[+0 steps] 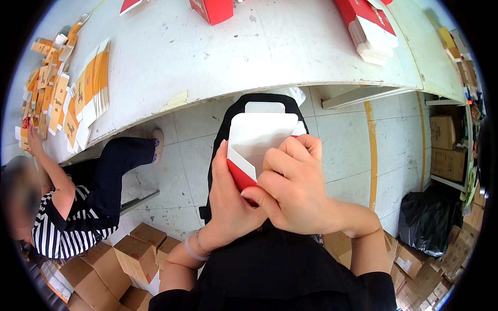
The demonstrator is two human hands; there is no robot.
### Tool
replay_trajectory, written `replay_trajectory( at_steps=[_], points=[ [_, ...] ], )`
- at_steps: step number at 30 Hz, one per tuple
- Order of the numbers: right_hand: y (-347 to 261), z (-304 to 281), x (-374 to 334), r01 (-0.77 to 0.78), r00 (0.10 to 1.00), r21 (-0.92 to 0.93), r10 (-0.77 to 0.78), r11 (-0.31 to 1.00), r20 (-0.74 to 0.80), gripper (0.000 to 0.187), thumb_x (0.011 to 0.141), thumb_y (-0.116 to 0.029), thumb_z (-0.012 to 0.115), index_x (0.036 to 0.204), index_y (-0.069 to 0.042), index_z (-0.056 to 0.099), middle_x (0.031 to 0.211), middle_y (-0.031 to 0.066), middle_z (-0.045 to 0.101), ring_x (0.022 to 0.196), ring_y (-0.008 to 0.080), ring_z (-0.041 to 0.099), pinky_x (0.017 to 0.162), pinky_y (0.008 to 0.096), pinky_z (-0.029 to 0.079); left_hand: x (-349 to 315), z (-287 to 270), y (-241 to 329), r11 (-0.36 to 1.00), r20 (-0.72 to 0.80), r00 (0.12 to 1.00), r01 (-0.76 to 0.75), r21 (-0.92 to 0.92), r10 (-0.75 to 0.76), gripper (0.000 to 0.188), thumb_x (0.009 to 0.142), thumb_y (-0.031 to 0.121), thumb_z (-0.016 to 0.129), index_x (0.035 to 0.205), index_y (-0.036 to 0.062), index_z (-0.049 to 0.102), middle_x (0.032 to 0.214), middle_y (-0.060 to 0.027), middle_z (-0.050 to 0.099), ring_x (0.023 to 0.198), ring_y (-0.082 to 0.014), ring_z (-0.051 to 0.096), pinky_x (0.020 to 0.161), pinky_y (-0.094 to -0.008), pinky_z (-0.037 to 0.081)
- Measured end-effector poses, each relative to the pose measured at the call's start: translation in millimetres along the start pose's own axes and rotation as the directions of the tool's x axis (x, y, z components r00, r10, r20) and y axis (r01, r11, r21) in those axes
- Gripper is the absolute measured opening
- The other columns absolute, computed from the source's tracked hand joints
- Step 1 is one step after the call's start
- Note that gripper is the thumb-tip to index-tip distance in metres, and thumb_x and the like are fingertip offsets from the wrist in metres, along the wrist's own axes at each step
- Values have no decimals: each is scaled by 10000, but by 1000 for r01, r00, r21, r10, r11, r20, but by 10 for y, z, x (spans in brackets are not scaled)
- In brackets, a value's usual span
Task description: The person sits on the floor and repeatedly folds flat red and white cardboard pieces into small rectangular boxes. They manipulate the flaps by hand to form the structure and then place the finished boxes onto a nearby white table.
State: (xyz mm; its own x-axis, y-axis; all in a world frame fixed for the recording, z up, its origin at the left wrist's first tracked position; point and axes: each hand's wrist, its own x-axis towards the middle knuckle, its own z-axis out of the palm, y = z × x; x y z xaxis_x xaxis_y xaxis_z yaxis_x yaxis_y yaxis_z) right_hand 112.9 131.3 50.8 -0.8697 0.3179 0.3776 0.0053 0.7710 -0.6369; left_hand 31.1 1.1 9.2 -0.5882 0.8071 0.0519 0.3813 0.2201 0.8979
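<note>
A small red carton (267, 129) with a white inside is held over my lap, its top end open and its white flaps standing up. My left hand (228, 199) wraps round the carton's left side and base, thumb along the outer wall. My right hand (295, 186) is curled over the right side and front edge, fingers bent and thumb pressed near the front rim. The right fingertips are hidden behind the knuckles and the carton's wall.
Stacked flat red cartons (371, 31) and a red box (212, 10) lie on the white table (207, 57). Orange cartons (93, 78) fill its left end, where a person in a striped top (67, 223) sits. Brown boxes (137, 256) and a black bag (430, 220) stand around me.
</note>
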Motion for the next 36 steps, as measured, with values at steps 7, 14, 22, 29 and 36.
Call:
replay_trajectory(
  at_steps=[7, 14, 22, 29, 36],
  points=[
    [56, 16, -27, 124, 964, -170, -160, 978, -214, 314, 707, -318, 793, 880, -88, 665, 915, 48, 568, 863, 228, 517, 953, 516, 315, 153, -194, 15, 998, 61, 996, -61, -15, 61, 840, 765, 149, 777, 1447, -11, 313, 1116, -168, 635, 1018, -277, 660, 862, -350, 519],
    [267, 104, -58, 176, 939, 122, -130, 977, -318, 382, 723, -225, 783, 1002, -17, 626, 928, 95, 641, 803, 255, 594, 889, 439, 400, 161, -143, 7, 711, 13, 1000, 0, -703, 13, 860, 772, 147, 821, 1444, 24, 299, 1347, -121, 446, 1204, -210, 502, 948, -320, 457],
    [231, 42, -185, 48, 925, 506, 153, 861, -348, 246, 833, -135, 648, 1022, 10, 588, 849, 96, 610, 768, 217, 580, 725, 325, 449, 150, -261, -282, 812, 181, 948, -116, -572, 263, 618, 719, 185, 869, 1172, 89, 460, 1092, -96, 574, 941, -171, 586, 781, -291, 483],
    [331, -228, -32, -559, 784, 777, 490, 290, 381, 533, 1014, -405, 421, 1196, 58, 613, 1177, 178, 649, 1148, 294, 594, 994, 391, 439, 247, -303, -345, 910, 187, 926, -258, -324, 329, 714, 685, 231, 890, 1212, 81, 432, 1109, -146, 577, 983, -243, 608, 791, -340, 507],
    [234, -208, -71, -223, 974, 416, 180, 882, 140, 362, 858, 15, 628, 1215, -43, 643, 1202, 173, 631, 1055, 315, 643, 855, 357, 536, 200, -246, -366, 887, 146, 959, -160, -433, 244, 1035, 685, 201, 890, 1412, 62, 167, 1220, -186, 532, 1102, -253, 591, 914, -373, 499]
  ],
)
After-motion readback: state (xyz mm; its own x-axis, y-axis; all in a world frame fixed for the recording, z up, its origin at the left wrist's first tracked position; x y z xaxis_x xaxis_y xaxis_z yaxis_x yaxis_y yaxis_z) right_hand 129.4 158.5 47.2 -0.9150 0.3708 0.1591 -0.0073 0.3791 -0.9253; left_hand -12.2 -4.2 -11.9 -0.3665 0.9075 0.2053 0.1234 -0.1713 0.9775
